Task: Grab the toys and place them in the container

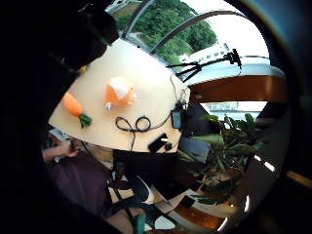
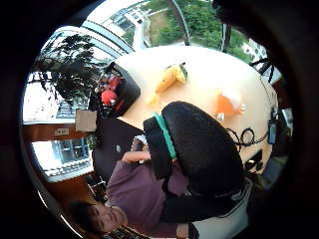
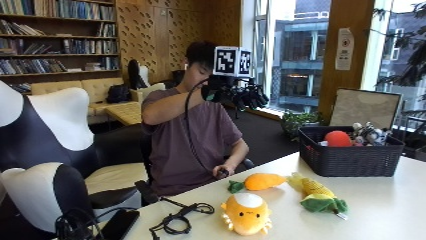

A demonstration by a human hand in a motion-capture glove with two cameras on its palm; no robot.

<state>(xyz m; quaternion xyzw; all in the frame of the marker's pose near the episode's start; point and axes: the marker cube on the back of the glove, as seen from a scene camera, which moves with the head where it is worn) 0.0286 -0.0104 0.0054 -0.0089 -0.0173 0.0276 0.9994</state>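
A person seated at a pale table (image 3: 393, 200) holds the gloved right hand (image 3: 236, 92) raised at face height, well above the tabletop and apart from every toy; its fingers hang relaxed and hold nothing. The bare left hand (image 3: 221, 172) rests at the table's near edge, curled around a small dark object that cannot be made out. From left to right on the table lie a coiled black cable (image 3: 178, 220), an orange and white plush toy (image 3: 247, 214), an orange carrot plush (image 3: 256, 182) with green leaves, and a yellow corn plush (image 3: 318, 194) with a green husk. The 3 toys lie near one another, none touching the hand. At the far right stands a dark woven basket (image 3: 349, 160), already holding a red ball (image 3: 337, 138) and several small figures. The palm views show the carrot plush, the orange and white plush and the cable on the tabletop from above.
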